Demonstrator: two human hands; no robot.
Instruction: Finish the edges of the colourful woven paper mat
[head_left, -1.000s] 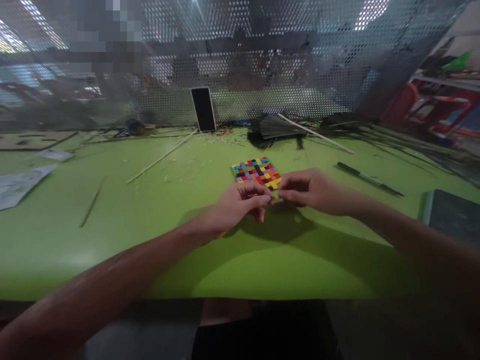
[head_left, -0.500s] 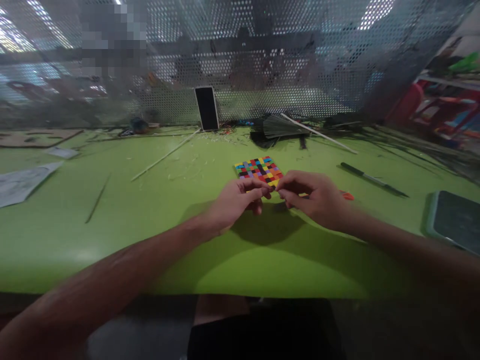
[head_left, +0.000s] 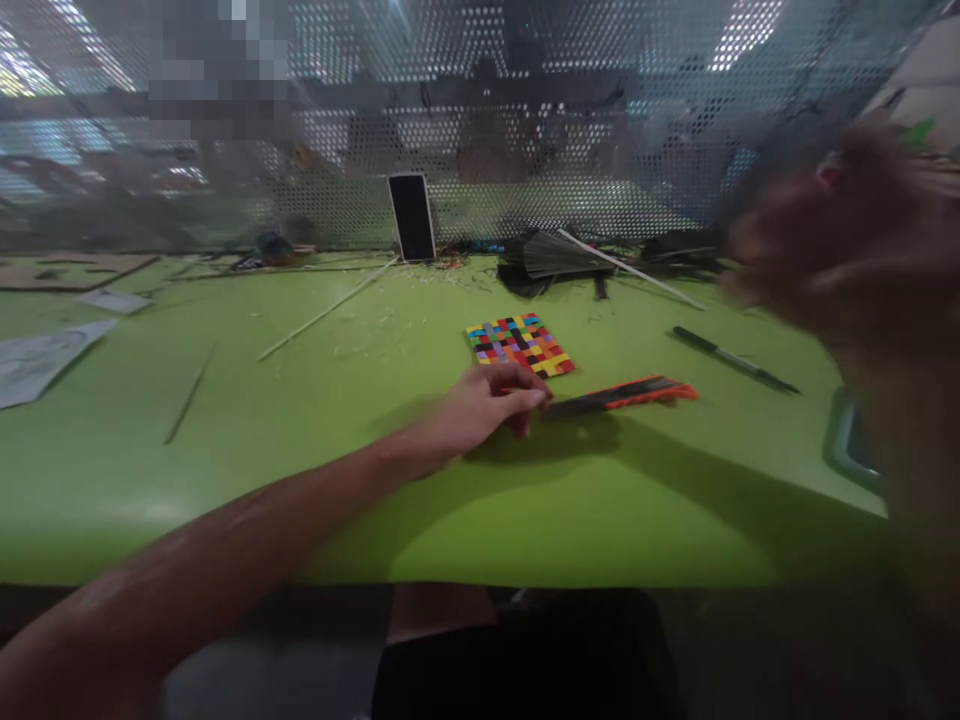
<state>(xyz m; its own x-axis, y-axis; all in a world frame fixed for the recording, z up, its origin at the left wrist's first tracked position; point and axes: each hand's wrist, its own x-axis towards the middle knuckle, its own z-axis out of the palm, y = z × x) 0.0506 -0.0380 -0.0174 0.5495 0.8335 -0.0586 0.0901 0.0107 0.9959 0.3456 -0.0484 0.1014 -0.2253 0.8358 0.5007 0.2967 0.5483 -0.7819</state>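
My left hand (head_left: pixel 491 405) is over the green table, just in front of a small woven square (head_left: pixel 517 342) of many colours. Its thumb and fingertips are pinched together; whatever lies between them is too small to make out. Right of those fingertips lies a dark and orange cutter (head_left: pixel 626 395). My right hand (head_left: pixel 832 235) is raised high at the right, smeared by motion, so its fingers and anything in them cannot be read.
A dark pen-like tool (head_left: pixel 735 358) lies at the right, near a tray-like object (head_left: pixel 855 445) partly behind my right arm. A phone (head_left: pixel 412 217) stands against the perforated screen. Thin sticks, a dark bristle bundle (head_left: pixel 562 253) and papers (head_left: pixel 49 360) lie on the table (head_left: pixel 315 530).
My right hand has left my left hand and swung up to the far right, uncovering the cutter. My left hand has stayed nearly in place, still pinched.
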